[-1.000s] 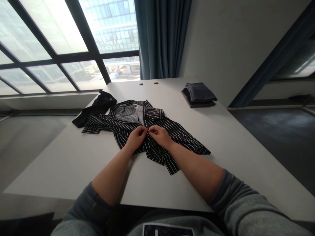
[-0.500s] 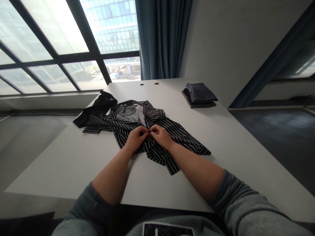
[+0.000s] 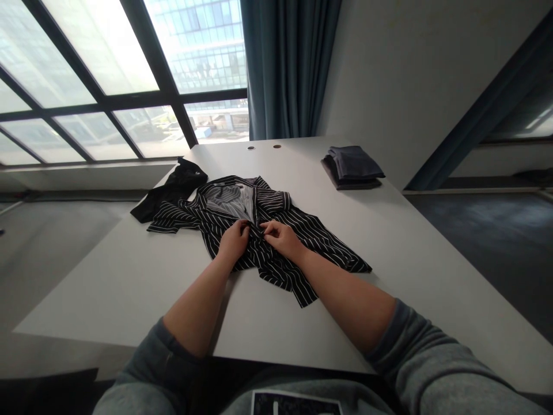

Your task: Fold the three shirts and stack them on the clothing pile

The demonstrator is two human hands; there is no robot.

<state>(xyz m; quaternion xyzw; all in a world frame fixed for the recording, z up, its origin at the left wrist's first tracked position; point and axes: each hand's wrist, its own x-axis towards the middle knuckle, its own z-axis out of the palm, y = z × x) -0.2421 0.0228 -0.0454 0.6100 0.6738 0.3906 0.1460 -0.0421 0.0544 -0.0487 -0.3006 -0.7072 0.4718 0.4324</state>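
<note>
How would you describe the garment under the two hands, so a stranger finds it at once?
Start at the white table by the window. Near its middle the striped shirt lies spread out, the left hand and right hand on its front. Only it has white stripes: the cloth beside it is plain black, the folded pile farther right plain grey.

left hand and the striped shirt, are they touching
Touching. The head view shows the left hand lying on the striped shirt, its fingers curled into the front edge with no gap.
</note>
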